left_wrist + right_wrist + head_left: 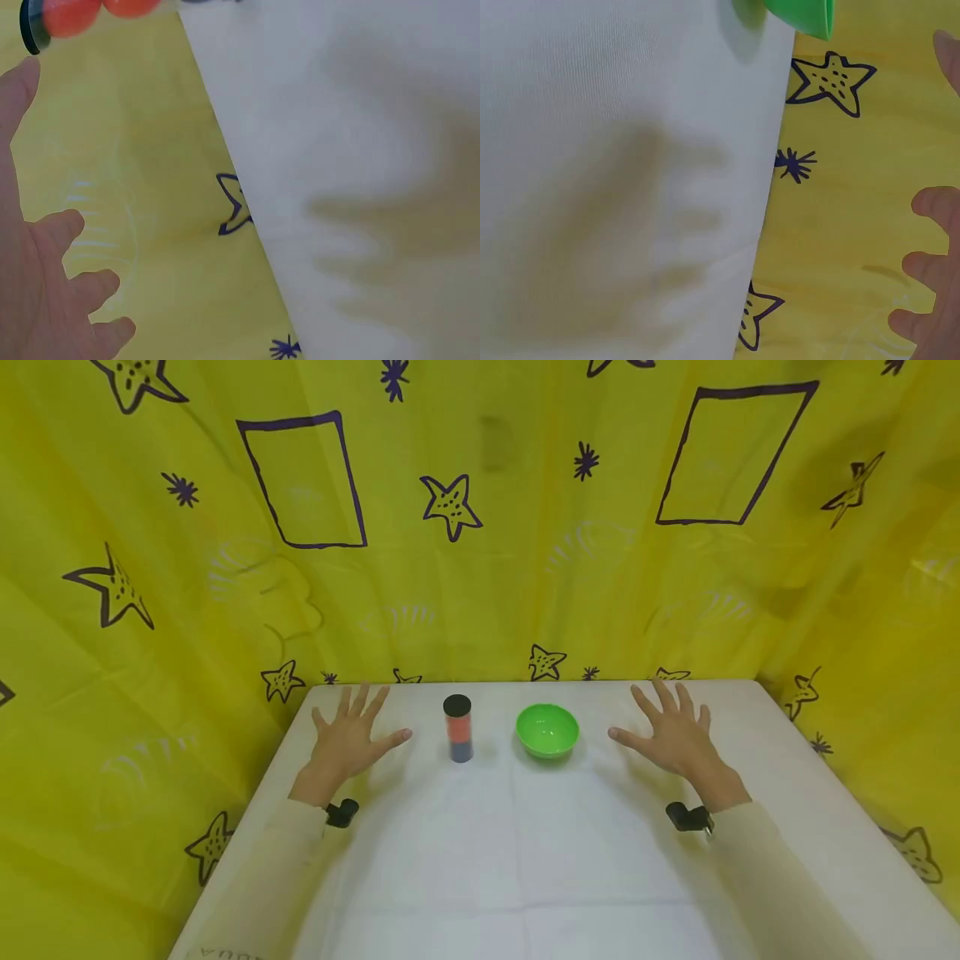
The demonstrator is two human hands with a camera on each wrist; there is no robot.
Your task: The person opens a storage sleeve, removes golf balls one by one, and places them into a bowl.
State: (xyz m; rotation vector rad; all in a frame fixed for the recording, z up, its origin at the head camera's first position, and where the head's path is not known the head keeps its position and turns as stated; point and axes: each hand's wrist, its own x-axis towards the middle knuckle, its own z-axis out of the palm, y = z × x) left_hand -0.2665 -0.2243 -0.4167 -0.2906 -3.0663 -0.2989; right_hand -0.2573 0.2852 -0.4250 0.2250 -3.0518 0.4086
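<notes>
A clear cylinder (460,729) with a black lid stands upright left of centre on the table; orange-red balls (71,15) show inside it, with a dark bluish layer at its bottom. To its right sits a green bowl (547,731), its inside bare. My left hand (343,743) is spread over the table left of the cylinder, thumb toward it and apart from it. On the other side, my right hand (677,737) is spread with its thumb toward the bowl. Neither hand holds anything.
A white cloth (450,852) with crease lines covers the table. Yellow curtains (495,602) with dark stars and outlined frames hang behind the table and along both sides. Each wrist wears a small black camera (343,812). Hand shadows fall on the cloth.
</notes>
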